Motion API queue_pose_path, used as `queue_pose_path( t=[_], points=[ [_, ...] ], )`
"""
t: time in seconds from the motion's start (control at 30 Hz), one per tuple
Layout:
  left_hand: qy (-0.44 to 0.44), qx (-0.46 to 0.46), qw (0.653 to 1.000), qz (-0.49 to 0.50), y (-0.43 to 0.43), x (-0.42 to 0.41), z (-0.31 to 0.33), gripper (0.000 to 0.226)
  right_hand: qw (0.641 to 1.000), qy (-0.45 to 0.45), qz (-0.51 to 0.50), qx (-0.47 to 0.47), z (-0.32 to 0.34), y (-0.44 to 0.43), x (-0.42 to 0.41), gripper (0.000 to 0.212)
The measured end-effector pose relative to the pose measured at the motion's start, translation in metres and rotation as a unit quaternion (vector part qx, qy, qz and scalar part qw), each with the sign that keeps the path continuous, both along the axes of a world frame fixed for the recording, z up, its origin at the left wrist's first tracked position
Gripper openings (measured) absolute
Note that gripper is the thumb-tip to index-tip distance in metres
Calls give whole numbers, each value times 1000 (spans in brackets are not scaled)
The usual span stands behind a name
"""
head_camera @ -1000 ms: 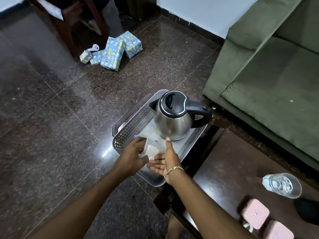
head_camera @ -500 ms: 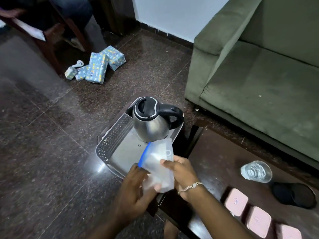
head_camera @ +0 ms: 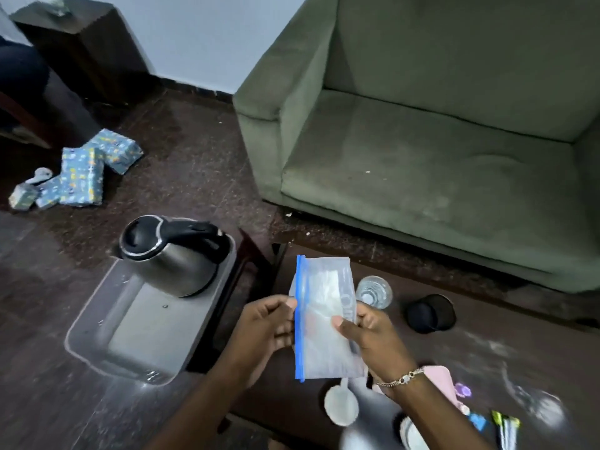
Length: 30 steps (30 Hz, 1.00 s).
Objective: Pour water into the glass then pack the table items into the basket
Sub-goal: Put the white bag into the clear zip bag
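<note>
Both my hands hold a clear zip bag (head_camera: 324, 316) with a blue seal, upright above the dark table (head_camera: 487, 352). My left hand (head_camera: 264, 326) pinches the blue seal edge; my right hand (head_camera: 370, 336) grips the opposite side. Behind the bag a glass (head_camera: 375, 292) of water stands on the table. To the left, the grey basket (head_camera: 107, 339) sits on the floor with a steel kettle (head_camera: 172, 254) inside it at its far end.
A black cup (head_camera: 430, 313) lies beside the glass. A white spoon (head_camera: 341, 405), a pink box (head_camera: 441, 380) and small colourful items (head_camera: 500, 423) lie on the near table. A green sofa (head_camera: 422, 151) stands behind. Blue wrapped packages (head_camera: 84, 177) lie on the floor.
Both hands lifted the zip bag out of the basket and carried it right, over the table. The view swung right and up.
</note>
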<state>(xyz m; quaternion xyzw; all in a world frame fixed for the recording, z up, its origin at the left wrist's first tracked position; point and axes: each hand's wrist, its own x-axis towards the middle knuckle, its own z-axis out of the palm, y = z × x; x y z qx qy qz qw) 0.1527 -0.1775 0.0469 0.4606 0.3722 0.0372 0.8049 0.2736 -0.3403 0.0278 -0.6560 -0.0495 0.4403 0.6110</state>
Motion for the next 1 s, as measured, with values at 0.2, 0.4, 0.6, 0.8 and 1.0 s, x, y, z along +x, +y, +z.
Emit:
queue_pose_path(
  t=[0.2, 0.4, 0.6, 0.8, 1.0],
  points=[
    [-7, -58, 995, -83, -49, 62, 7, 27, 999, -1, -44, 0, 1, -63, 40, 19],
    [-12, 23, 990, -141, -102, 108, 16, 9, 997, -36, -72, -20, 7, -115, 63, 17],
    [10, 249, 963, -98, -144, 142, 22, 26, 941, -253, -182, -132, 30, -139, 64, 66],
    [4, 377, 919, -113, -162, 152, 33, 19, 929, -330, -132, -101, 57, -146, 66, 62],
    [8, 411, 905, -106, -165, 158, 40, 28, 904, -391, -124, -119, 63, -149, 79, 52]
  ],
)
